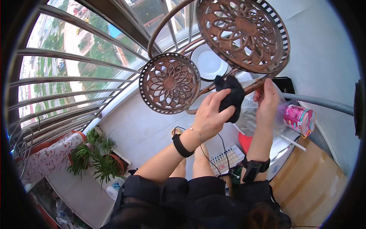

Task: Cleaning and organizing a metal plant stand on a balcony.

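A brown metal plant stand rises before me, with a smaller openwork round tray [169, 84] on the left and a larger openwork tray [246, 26] at the upper right. My left hand [213, 113] grips a bunched black cloth [232, 98], pressed around a curved bar of the stand. Just below the larger tray, my right hand [266, 98] has its fingers around the same brown bar [254, 86]. A white round dish [209, 62] lies behind the stand, between the trays.
Metal railings [85, 61] line the window at left. Potted plants [105, 166] stand at lower left. To the right are a clear plastic bag [248, 114], a pink container [298, 118], a grey pipe [320, 102] and a cardboard box [311, 183]. A keyboard [228, 159] lies low; dark cables hang before me.
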Tool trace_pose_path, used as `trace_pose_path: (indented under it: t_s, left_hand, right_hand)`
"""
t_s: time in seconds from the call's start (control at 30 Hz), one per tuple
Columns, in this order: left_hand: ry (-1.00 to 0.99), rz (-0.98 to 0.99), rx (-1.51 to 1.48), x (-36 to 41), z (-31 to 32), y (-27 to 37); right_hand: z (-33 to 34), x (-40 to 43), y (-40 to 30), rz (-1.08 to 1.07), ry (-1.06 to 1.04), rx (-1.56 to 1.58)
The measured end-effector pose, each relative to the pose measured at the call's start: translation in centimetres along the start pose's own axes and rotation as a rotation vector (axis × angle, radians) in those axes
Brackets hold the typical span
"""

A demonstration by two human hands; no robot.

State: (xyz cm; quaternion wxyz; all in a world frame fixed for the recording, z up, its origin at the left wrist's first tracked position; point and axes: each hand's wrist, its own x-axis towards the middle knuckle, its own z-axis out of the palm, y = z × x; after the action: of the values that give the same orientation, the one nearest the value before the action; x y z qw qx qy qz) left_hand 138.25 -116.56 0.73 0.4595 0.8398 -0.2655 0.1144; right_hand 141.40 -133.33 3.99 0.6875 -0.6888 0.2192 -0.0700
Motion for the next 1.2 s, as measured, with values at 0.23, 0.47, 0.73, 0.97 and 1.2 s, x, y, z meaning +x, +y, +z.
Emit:
trace_pose_path:
  t_s: [0.23, 0.47, 0.73, 0.97, 1.2]
  left_hand:
    - [0.055, -0.082, -0.012, -9.0, 0.0, -4.6]
    - [-0.148, -0.264, 0.076, -18.9, -1.3, -8.0]
    - [0.077, -0.801, -0.197, -20.0, -3.2, -5.1]
    - [-0.214, -0.871, -1.237, -14.4, -3.3, 1.2]
    - [-0.021, -0.55, -0.167, -5.6, -4.5, 1.7]
  right_hand:
    - [0.8, -0.5, 0.4, 0.001, 0.025, 0.029]
    - [0.9, -0.1, 0.5, -0.002, 0.062, 0.047]
    - [0.5, -1.6, 2.0, -0.019, 0.044, 0.208]
    - [1.5, -12.8, 8.0, -0.131, -0.595, -0.315]
    - [-3.6, -9.5, 4.2, 0.155, 0.152, 0.245]
